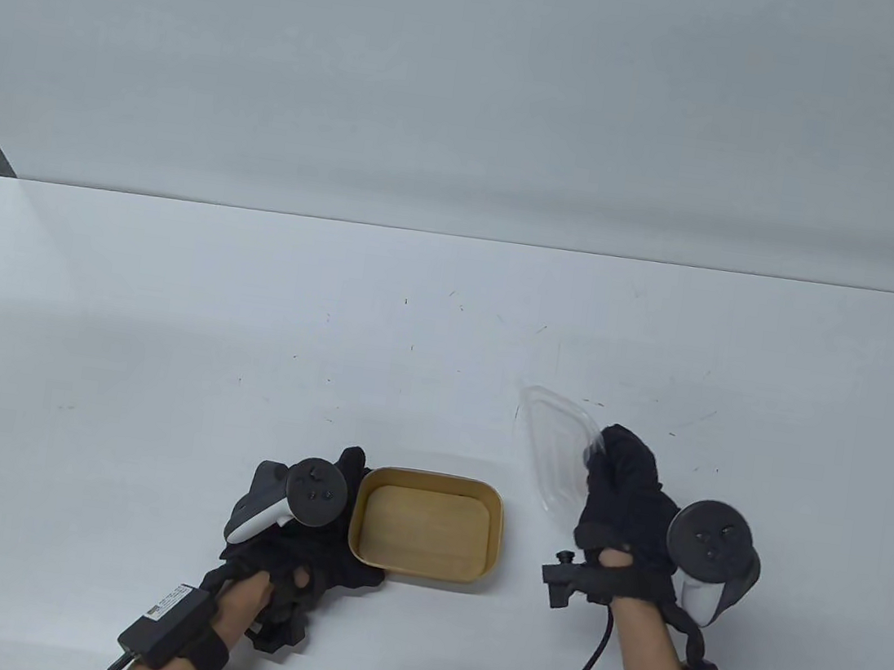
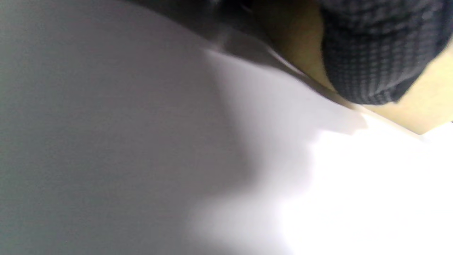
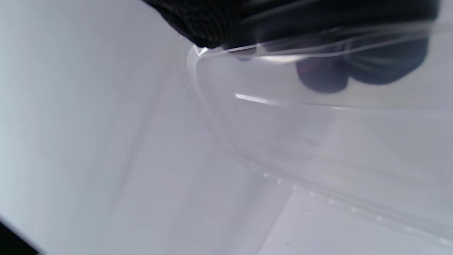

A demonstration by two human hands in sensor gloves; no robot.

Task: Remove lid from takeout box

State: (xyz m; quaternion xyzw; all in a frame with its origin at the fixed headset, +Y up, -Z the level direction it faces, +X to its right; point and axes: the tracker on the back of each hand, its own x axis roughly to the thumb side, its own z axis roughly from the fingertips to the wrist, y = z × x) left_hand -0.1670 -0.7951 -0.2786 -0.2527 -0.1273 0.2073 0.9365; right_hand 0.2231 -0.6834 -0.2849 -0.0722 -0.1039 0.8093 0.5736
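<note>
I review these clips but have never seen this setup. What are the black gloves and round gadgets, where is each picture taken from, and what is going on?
No robot: a person wears sensor gloves, with a round tracker strapped to each hand. One camera looks down at the white table; two sit on the wrists. The left hand rests against the tan takeout box, which stands open. The right hand holds the clear lid, tilted, off to the box's right. The right wrist camera shows its fingers through the lid.

The left hand (image 1: 298, 529) is lying low, its fingers (image 2: 375, 53) pressing against the box (image 1: 425, 531) just beside it. The right hand (image 1: 626, 507) is gripping the clear lid (image 1: 555, 448), tilted up on edge, fingers (image 3: 322, 74) curling behind it.
</note>
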